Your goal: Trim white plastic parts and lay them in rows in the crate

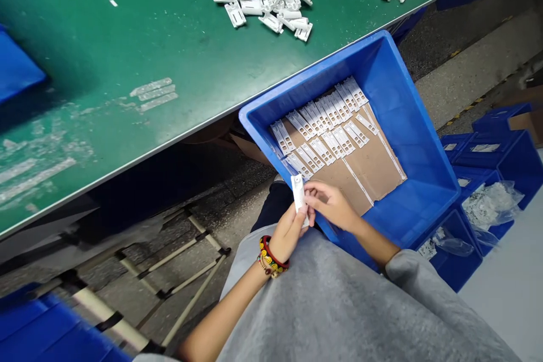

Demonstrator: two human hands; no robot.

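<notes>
One white plastic strip (298, 193) is grasped at lower centre of the frame, clasped by the curled fingers of the left hand (289, 233) and pinched by those of the right hand (333, 205), over a blue plastic crate (401, 99) where similar strips (322, 116) are laid on brown cardboard (373, 172).

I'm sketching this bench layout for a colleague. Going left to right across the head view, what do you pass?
Blue tray at the left edge, pile of white plastic parts, blue plastic crate, blue bins
</notes>
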